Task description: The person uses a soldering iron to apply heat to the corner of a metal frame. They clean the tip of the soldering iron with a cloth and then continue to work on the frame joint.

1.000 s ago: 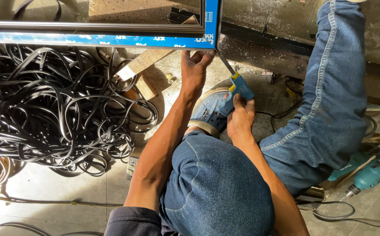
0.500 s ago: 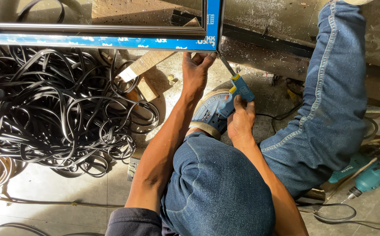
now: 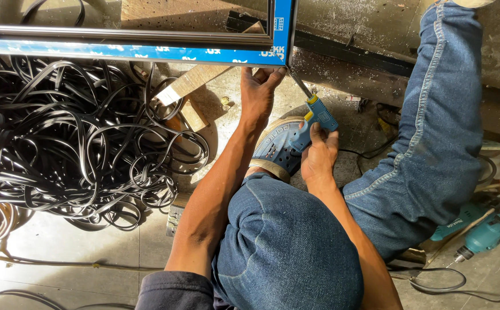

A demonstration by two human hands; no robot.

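A metal frame (image 3: pixel 146 53) wrapped in blue film lies across the top of the view, its corner near the middle. My left hand (image 3: pixel 258 95) grips the underside of that corner. My right hand (image 3: pixel 319 158) holds a screwdriver (image 3: pixel 317 112) with a blue and yellow handle; its thin shaft points up and left into the frame corner, right beside my left fingers. I sit on the floor in jeans, one knee (image 3: pixel 290 247) bent below my arms, the other leg (image 3: pixel 433 132) stretched out to the right. A blue shoe (image 3: pixel 275 149) shows between my forearms.
A big tangle of black rubber strip (image 3: pixel 72 143) fills the left side. Wood offcuts (image 3: pixel 189 86) lie under the frame. A teal power drill (image 3: pixel 488 229) and black cables (image 3: pixel 433 281) lie at the lower right. A dark metal bar (image 3: pixel 347 51) runs behind the frame corner.
Both hands and the screwdriver stay at the frame corner; only a slight shift of the view is visible.
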